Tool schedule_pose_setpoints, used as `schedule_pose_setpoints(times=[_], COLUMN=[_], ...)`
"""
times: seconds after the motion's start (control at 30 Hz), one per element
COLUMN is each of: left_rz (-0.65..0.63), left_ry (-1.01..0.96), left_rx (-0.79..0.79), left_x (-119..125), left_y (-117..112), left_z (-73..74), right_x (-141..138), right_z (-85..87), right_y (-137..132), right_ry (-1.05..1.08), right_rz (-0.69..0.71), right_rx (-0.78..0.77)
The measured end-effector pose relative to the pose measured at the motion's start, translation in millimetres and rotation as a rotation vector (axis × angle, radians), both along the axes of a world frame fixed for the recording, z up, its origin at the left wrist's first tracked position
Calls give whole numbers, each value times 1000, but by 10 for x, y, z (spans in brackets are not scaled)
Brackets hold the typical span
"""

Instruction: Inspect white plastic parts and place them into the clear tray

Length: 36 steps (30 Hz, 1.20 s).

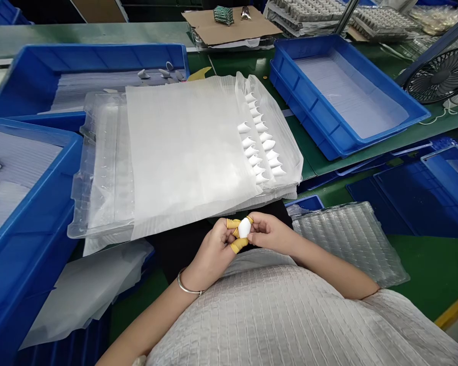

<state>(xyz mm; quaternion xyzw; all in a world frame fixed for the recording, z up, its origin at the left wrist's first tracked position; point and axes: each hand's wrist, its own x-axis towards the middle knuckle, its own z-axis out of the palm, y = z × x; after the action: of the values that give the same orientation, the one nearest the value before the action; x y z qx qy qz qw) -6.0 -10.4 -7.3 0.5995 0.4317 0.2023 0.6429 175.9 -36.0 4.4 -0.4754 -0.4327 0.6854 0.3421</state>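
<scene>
My left hand (213, 249) and my right hand (269, 231) meet close to my body, both pinching one small white plastic piece (245, 227) between fingertips that wear yellow finger cots. A silver bracelet sits on my left wrist. Just beyond my hands lies a stack of clear blister trays (99, 168). A white foam sheet (183, 147) covers most of the stack. Two rows of similar white pieces (261, 142) show along its uncovered right side.
Blue bins stand at the left (30, 213), back left (80, 61) and right (328, 122). An empty clear blister tray (351, 244) lies at my right, loose foam sheets (87, 284) at lower left. A black fan (440, 73) stands far right, cardboard (229, 25) at the back.
</scene>
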Motion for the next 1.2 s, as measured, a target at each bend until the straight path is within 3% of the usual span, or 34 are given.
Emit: schedule_pose_setpoints(times=[0.5, 0.87, 1.03, 1.2], left_rz=[24, 21, 3, -56], left_ry=[-30, -145, -70, 39], left_rx=[-10, -128, -58, 33], left_x=[23, 37, 2, -37], left_y=[5, 7, 11, 8], left_z=[20, 40, 34, -4], right_x=[-11, 11, 115, 176], right_z=[-43, -60, -123, -164], right_y=[-15, -21, 4, 43], right_ry=[-51, -10, -35, -24], right_rz=[-40, -36, -127, 7], right_rx=[34, -2, 44, 75])
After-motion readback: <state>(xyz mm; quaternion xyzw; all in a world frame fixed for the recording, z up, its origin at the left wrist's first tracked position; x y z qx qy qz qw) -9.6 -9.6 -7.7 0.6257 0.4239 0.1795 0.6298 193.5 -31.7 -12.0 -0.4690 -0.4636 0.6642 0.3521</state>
